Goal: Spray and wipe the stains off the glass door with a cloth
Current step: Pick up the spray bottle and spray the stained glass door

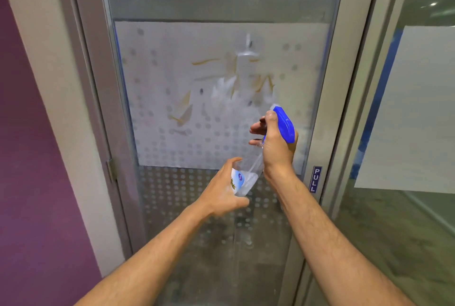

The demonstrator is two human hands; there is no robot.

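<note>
The glass door (172,10) fills the middle of the head view, with a frosted dotted band across it. Yellow-brown streaks and small dark stains (236,84) mark the frosted band. I hold a clear spray bottle (248,170) with a blue trigger head (285,125) tilted up toward the stains. My right hand (273,143) is wrapped around the bottle's neck under the blue head, fingers at the trigger. My left hand (224,190) cups the bottle's base by its label. No cloth is visible.
A grey metal door frame (344,108) runs down the right, with a blue PULL sign (316,178). A hinge (112,170) sits on the left frame beside a purple wall (32,157). A second glass panel (418,108) with a frosted sheet stands at the right.
</note>
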